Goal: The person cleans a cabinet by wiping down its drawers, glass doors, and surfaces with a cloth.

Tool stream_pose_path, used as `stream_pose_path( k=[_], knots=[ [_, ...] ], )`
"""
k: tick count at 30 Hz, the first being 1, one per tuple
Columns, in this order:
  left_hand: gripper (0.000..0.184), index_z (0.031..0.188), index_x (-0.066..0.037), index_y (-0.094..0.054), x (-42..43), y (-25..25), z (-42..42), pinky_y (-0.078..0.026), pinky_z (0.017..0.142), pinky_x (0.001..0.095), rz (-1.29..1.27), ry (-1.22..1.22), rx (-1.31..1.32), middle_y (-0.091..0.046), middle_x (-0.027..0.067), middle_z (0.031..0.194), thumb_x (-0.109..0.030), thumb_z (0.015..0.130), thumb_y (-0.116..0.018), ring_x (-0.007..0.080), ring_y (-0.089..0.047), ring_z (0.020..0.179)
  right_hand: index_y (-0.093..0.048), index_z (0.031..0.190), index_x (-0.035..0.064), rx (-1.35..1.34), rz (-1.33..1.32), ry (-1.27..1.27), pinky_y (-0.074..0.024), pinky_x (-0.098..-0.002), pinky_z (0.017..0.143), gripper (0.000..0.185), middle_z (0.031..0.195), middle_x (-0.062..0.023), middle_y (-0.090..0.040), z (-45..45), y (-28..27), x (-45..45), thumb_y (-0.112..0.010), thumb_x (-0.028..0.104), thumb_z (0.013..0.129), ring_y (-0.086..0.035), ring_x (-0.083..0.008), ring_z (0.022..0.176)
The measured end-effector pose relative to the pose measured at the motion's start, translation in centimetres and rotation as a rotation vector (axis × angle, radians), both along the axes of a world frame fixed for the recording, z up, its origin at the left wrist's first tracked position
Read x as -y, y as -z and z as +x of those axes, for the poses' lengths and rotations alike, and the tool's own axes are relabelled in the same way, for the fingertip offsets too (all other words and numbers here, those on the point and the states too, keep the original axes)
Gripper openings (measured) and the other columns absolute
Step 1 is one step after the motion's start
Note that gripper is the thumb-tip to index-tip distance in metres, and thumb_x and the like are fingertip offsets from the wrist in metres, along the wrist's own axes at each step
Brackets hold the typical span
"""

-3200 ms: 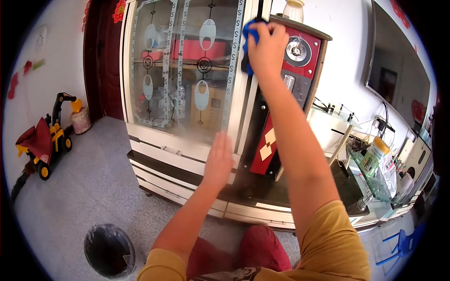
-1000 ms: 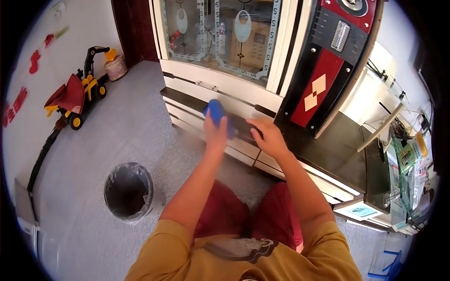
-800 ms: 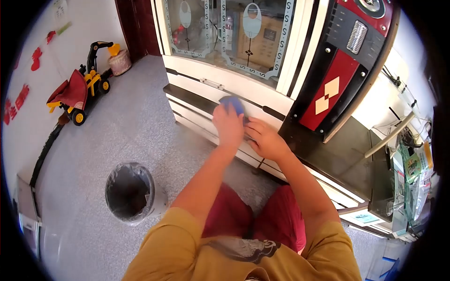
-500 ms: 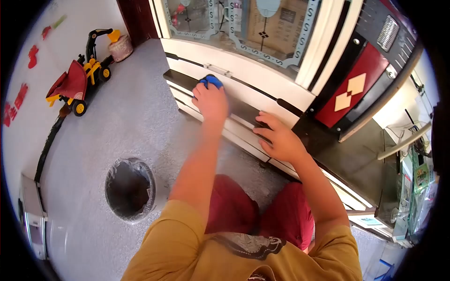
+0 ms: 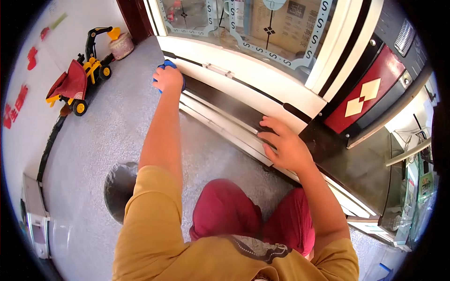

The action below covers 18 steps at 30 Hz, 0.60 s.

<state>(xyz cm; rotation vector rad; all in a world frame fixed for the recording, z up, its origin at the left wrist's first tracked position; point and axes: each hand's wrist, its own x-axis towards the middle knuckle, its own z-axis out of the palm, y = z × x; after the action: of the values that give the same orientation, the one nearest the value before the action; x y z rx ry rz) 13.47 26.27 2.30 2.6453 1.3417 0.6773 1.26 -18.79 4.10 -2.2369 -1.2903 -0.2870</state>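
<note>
A blue cloth (image 5: 167, 63) is bunched under my left hand (image 5: 169, 79), whose fingers are closed on it. That hand is at the far left end of a dark ledge (image 5: 216, 99) on the front of a white cabinet (image 5: 190, 49). At the ledge's right part, my right hand (image 5: 289, 147) has its fingers spread, with the fingertips at the dark surface and nothing held. Between the hands, a small clear handle (image 5: 218, 70) sits on the white panel above the ledge.
On the grey floor (image 5: 89, 140) stands a lined bin (image 5: 117, 189), partly behind my left arm. A toy digger (image 5: 77, 77) and a round tub (image 5: 121, 46) are farther left. Patterned glass (image 5: 276, 28) rises above the cabinet, and a dark counter (image 5: 349, 157) lies at right.
My left hand has slid left along the ledge with the blue cloth, to its end. The right hand stays near the same place. My left arm now covers part of the bin.
</note>
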Motion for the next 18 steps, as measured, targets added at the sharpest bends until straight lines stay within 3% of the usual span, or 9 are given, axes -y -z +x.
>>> stream_pose_path(
  k=[1,4,6,7,10,12,15,18],
  knots=[
    [0.047,0.132,-0.015,-0.073,-0.2,0.0,-0.4,-0.043,0.110,0.0610,-0.008,0.028,-0.010,-0.056,0.0125,0.149,-0.046,0.101,-0.058,0.0379,-0.048,0.141,-0.077,0.116,0.0060,-0.009,-0.002,-0.002,-0.0495,-0.0423,0.115,0.026,0.144,-0.0136,-0.061,-0.2,0.0,0.1,-0.073,0.012,0.091,-0.057,-0.0339,0.139],
    [0.048,0.131,-0.016,-0.074,2.6,-1.3,-2.9,-0.047,0.106,0.0607,-0.001,0.158,-0.101,-0.059,0.0127,0.145,-0.048,0.100,-0.055,0.0372,-0.051,0.139,-0.077,0.117,0.0063,-0.016,0.007,0.008,-0.0498,-0.0416,0.115,0.027,0.144,-0.0123,-0.061,-0.1,-0.4,-0.2,-0.072,0.011,0.090,-0.057,-0.0321,0.138],
    [0.048,0.123,-0.014,-0.078,5.3,-1.3,-5.0,-0.054,0.101,0.0565,0.091,0.254,-0.095,-0.063,0.0152,0.135,-0.049,0.100,-0.055,0.0373,-0.061,0.128,-0.077,0.118,0.0063,-0.038,-0.001,0.029,-0.0497,-0.0411,0.116,0.028,0.144,-0.0120,-0.062,-0.4,-0.3,-0.1,-0.072,0.010,0.090,-0.057,-0.0307,0.139],
    [0.044,0.120,-0.013,-0.078,7.1,-1.2,-5.6,-0.050,0.103,0.0611,0.059,0.295,-0.102,-0.061,0.0106,0.137,-0.048,0.099,-0.059,0.0336,-0.055,0.133,-0.077,0.118,0.0065,-0.037,0.006,0.024,-0.0495,-0.0410,0.116,0.029,0.144,-0.0119,-0.062,-0.5,-0.2,-0.1,-0.072,0.010,0.090,-0.057,-0.0304,0.139],
    [0.040,0.103,-0.007,-0.081,13.7,-0.8,-8.6,-0.053,0.091,0.0570,0.142,0.435,0.039,-0.063,0.0130,0.121,-0.043,0.091,-0.065,0.0332,-0.059,0.120,-0.077,0.119,0.0073,-0.015,0.028,0.001,-0.0493,-0.0405,0.116,0.029,0.143,-0.0115,-0.062,-0.4,0.0,0.0,-0.072,0.009,0.090,-0.056,-0.0296,0.140],
    [0.043,0.105,-0.006,-0.080,18.3,-1.0,-10.6,-0.055,0.088,0.0557,0.191,0.533,0.029,-0.063,0.0147,0.121,-0.044,0.093,-0.066,0.0354,-0.060,0.116,-0.077,0.118,0.0079,0.014,0.046,-0.022,-0.0498,-0.0402,0.116,0.029,0.143,-0.0111,-0.062,-0.3,0.4,0.1,-0.072,0.008,0.089,-0.056,-0.0293,0.140],
    [0.036,0.101,-0.007,-0.078,24.9,-0.7,-13.3,-0.050,0.094,0.0563,0.174,0.648,0.103,-0.061,0.0121,0.120,-0.041,0.091,-0.071,0.0325,-0.056,0.117,-0.078,0.114,0.0066,0.047,0.085,-0.030,-0.0518,-0.0401,0.113,0.026,0.138,-0.0115,-0.065,-0.6,0.2,0.2,-0.071,0.006,0.089,-0.058,-0.0299,0.138],
    [0.035,0.105,-0.008,-0.076,28.3,-1.0,-14.8,-0.050,0.094,0.0548,0.169,0.697,0.085,-0.060,0.0120,0.121,-0.041,0.093,-0.073,0.0323,-0.056,0.119,-0.078,0.109,0.0036,0.014,0.134,-0.042,-0.0556,-0.0408,0.106,0.021,0.128,-0.0134,-0.070,-0.5,0.1,0.6,-0.070,0.004,0.089,-0.064,-0.0312,0.132]
  ],
)
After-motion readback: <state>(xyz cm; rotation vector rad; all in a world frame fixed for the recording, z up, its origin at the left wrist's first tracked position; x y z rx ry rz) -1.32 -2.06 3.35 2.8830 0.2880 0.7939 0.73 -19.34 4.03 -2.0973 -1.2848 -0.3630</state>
